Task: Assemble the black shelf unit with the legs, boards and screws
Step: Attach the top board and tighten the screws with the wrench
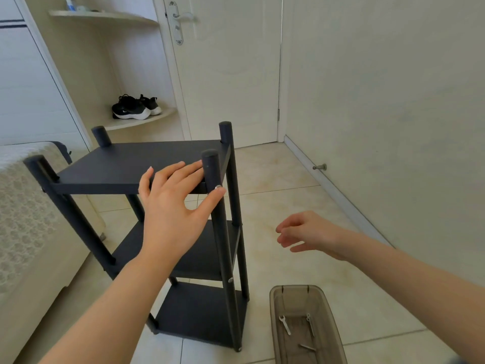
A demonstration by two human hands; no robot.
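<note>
The shelf unit [204, 311] stands upright, legs [223, 245] vertical, its top board's [118, 166] near right corner under the flat left hand [170, 206], the loose, empty right hand [307, 232] well apart rightward.

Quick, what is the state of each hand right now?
Left hand: open, fingers flat on the top board, thumb at the front leg.
Right hand: open, loosely curled, holds nothing.

Black shelf unit [118, 164], upright at 8 o'clock: three boards [199, 311], four round legs [78, 222]. Silver screws [230, 280] in its 4 o'clock leg.
</note>
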